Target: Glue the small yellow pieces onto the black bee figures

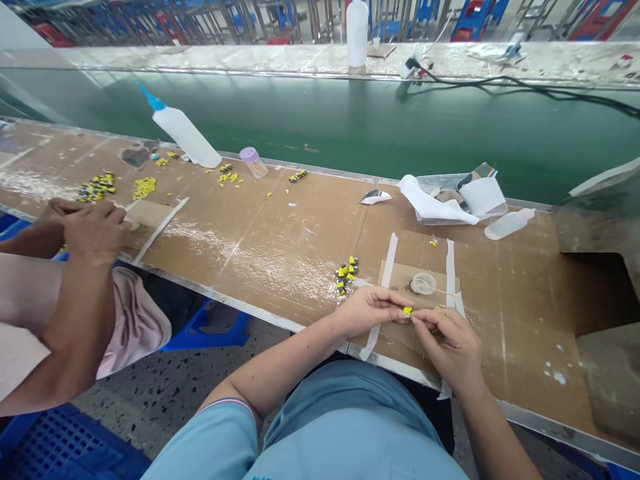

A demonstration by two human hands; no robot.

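My left hand [369,308] pinches a small yellow part [408,311] above the near edge of the brown workbench [280,247]. My right hand [449,341] meets it from the right, fingers pinched together at the same part. A thin stick [440,291] rests across a small clear dish [423,283] just beyond my hands, on a taped cardboard square. A cluster of several yellow and black parts [347,272] lies to the left of my left hand.
A co-worker's hands [90,227] work at the bench's left end beside piles of yellow parts [144,187]. A squeeze bottle with a blue tip [183,132], a purple-capped vial [253,161], white papers [435,203] and another lying bottle [509,223] sit further back. A green conveyor belt [375,127] runs behind.
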